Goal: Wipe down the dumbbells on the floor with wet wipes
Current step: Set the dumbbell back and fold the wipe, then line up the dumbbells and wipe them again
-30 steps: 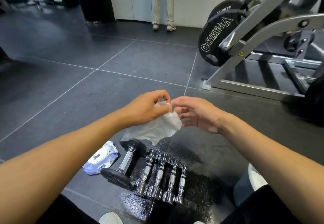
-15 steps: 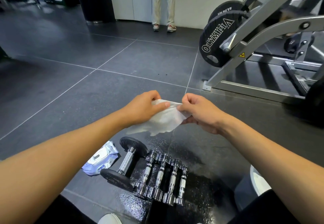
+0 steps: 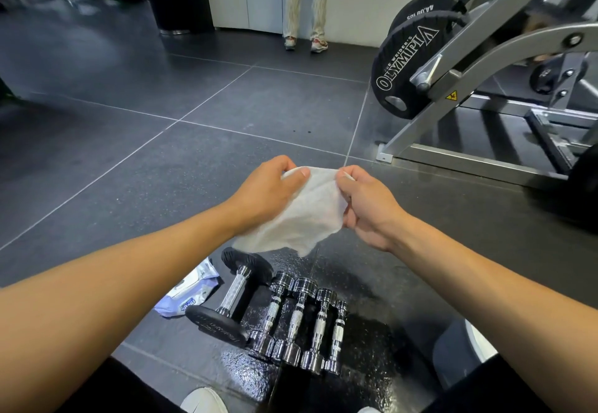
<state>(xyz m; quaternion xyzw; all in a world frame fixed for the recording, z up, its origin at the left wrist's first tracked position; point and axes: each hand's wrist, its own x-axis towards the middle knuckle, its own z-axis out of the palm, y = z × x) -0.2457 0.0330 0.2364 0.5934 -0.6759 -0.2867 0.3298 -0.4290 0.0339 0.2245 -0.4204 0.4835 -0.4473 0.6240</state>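
Both hands hold one white wet wipe up in the air over the floor: the left hand pinches its upper left edge with thumb on top, the right hand grips the upper right edge with fingers curled shut, and the rest of the sheet hangs loose and crumpled between and below them. None of it touches metal yet. The dumbbells lie below on the floor, a black-plated dumbbell at the left and four small chrome dumbbells side by side just right of it, with the wipe pack beside the black one. The likely trouble is the thin, damp sheet tearing or bunching if the hands pull apart too hard. The round chrome ones could roll when pushed with the wipe, since nothing blocks them. The dark mat under them looks wet and shiny, so a slip is possible.
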